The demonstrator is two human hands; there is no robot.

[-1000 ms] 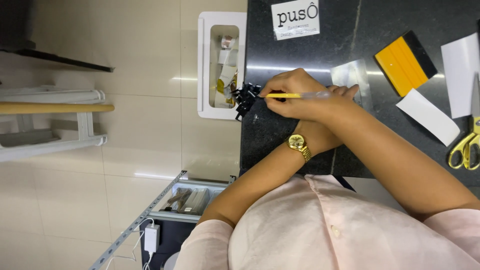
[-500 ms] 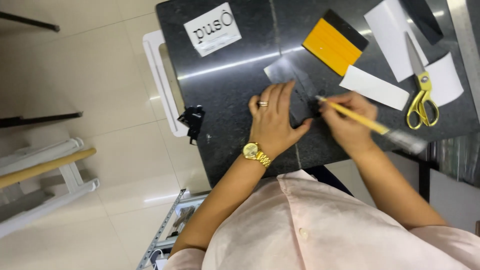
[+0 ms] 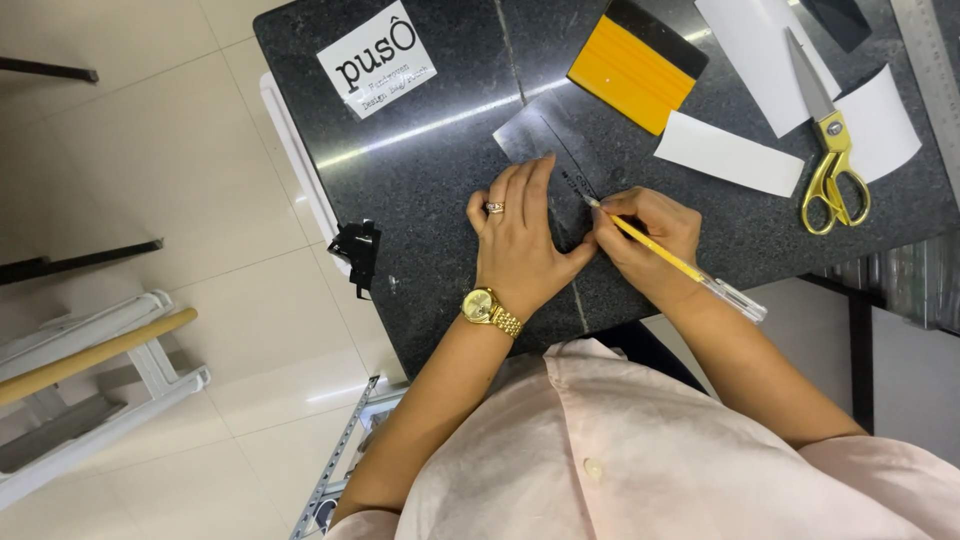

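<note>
My left hand (image 3: pixel 522 236), with a ring and a gold watch, presses flat on a dark glossy sheet (image 3: pixel 545 140) that lies on the black stone table (image 3: pixel 430 190). Right beside it, my right hand (image 3: pixel 650 232) grips a thin yellow tool with a clear cap end (image 3: pixel 680 267). The tool's tip touches the sheet near a row of small marks, just right of my left fingers.
A yellow and black squeegee (image 3: pixel 635 65), white paper strips (image 3: pixel 730 155), gold-handled scissors (image 3: pixel 830 160) and a metal ruler (image 3: pixel 940 70) lie at the right. A white printed label (image 3: pixel 377 60) is at the table's left, black scraps (image 3: pixel 357 250) at its edge. A white trestle (image 3: pixel 90 370) stands on the tiled floor.
The view has swung and drawn closer. My left hand left the scraps at the table's edge and now lies flat on the sheet. My right hand brought the tool's tip down to it.
</note>
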